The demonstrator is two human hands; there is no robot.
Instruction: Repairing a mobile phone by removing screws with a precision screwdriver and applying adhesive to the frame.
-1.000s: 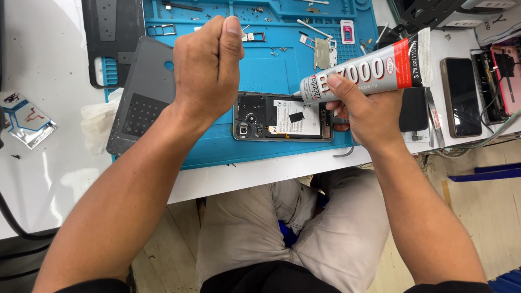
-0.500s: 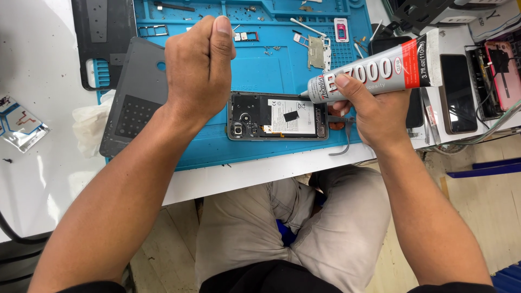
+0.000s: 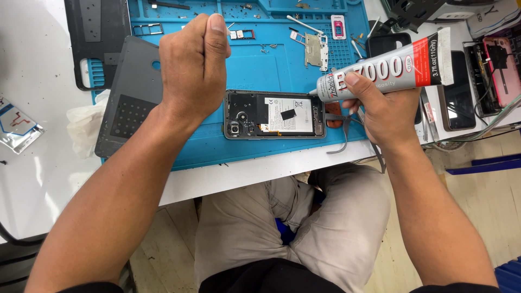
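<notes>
An opened smartphone [image 3: 274,114], back cover off with its battery and boards showing, lies on a blue repair mat [image 3: 255,59]. My right hand [image 3: 380,111] grips a grey and red glue tube [image 3: 388,69], whose nozzle tip sits just above the phone's right end. My left hand [image 3: 192,65] is a closed fist hovering above the mat, just left of the phone, with nothing visible in it.
A dark grey back cover [image 3: 130,97] lies at the mat's left edge beside a crumpled white wipe [image 3: 84,127]. Small screws, card trays and a metal bracket [image 3: 315,50] dot the mat's far side. Other phones [image 3: 458,97] sit at the right. Grey tweezers [image 3: 342,138] lie near the table edge.
The glue tube's nozzle has stayed at the phone's right end while my head view shifted slightly. My left fist remains raised over the mat.
</notes>
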